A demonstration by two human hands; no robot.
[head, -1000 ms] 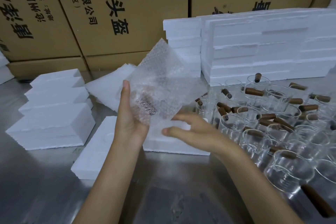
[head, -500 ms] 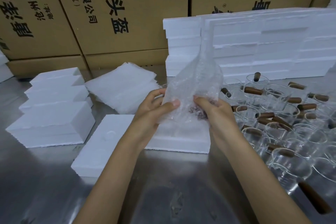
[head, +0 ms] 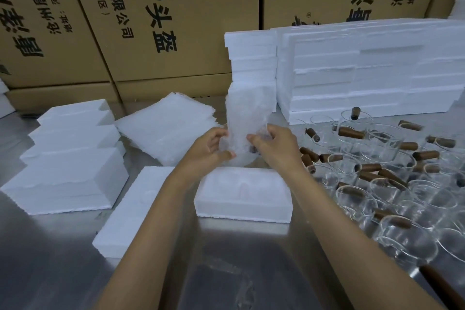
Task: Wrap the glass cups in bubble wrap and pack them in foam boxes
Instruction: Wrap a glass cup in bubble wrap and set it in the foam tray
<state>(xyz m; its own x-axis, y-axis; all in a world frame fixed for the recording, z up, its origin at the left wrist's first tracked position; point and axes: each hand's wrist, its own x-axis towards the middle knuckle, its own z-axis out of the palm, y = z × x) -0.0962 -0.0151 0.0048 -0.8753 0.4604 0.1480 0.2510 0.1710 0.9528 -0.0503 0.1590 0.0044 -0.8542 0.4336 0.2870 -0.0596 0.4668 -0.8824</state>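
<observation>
Backdrop: brown cardboard cartons (head: 161, 20) with black printed characters stand as a wall behind a steel table (head: 50, 272).
Bubble-wrap bundle: one upright roll of bubble wrap (head: 245, 121) held above the open foam box (head: 242, 196), a dark handle showing through the film low down.
Left hand (head: 210, 150): fingers curled round the bundle's left side.
Right hand (head: 275, 145): fingers curled round its right side.
Foam pieces nearby: one flat lid (head: 130, 211) just left of the open box; one stepped stack (head: 68, 156) further left; two tall stacks (head: 364, 68) at the back.
Spare wrap: one pile of sheets (head: 166, 131) behind the left hand.
Glass cups (head: 392, 173): too many and too overlapped to count, crowded on the right, each with a brown handle.
</observation>
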